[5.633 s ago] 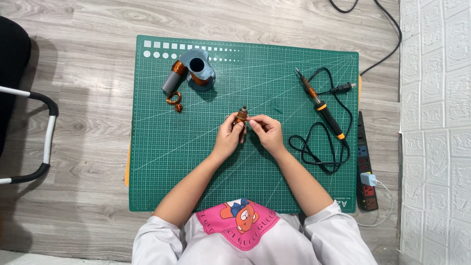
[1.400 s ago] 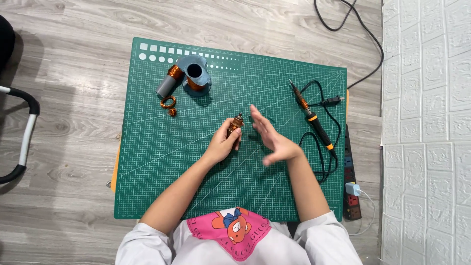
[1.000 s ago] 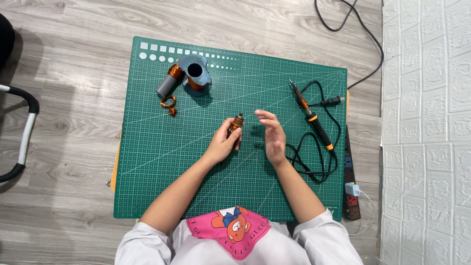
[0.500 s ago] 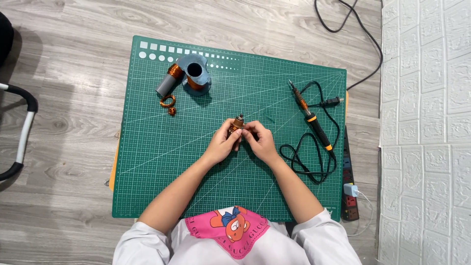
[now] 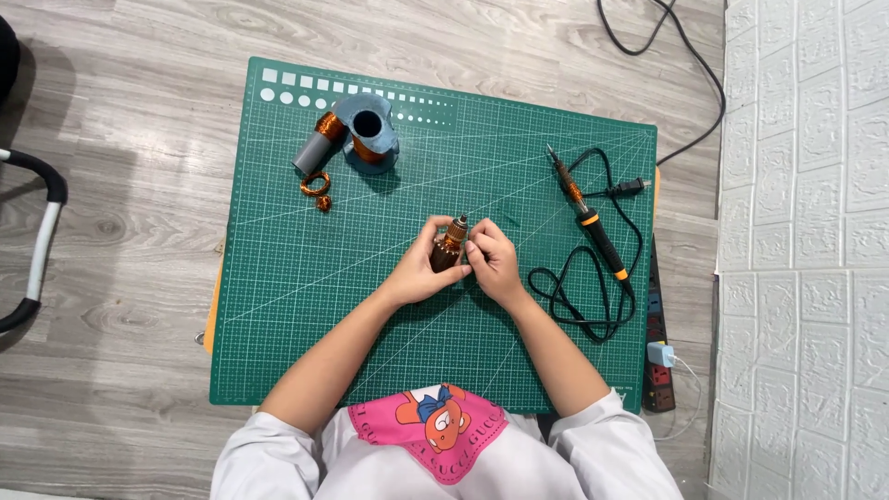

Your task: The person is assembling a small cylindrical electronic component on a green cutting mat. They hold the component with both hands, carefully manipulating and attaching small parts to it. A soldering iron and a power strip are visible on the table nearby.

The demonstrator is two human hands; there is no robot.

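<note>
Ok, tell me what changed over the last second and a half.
The right hand, which was lifted open and off to the right, came back left and closed its fingers on the small copper-wound part. The left hand kept hold of that part the whole time. The soldering iron, the grey tubes and the green mat stayed where they were.

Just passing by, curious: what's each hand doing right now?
Left hand: closed around the small copper-wound part.
Right hand: fingers pinched on the same part.
</note>
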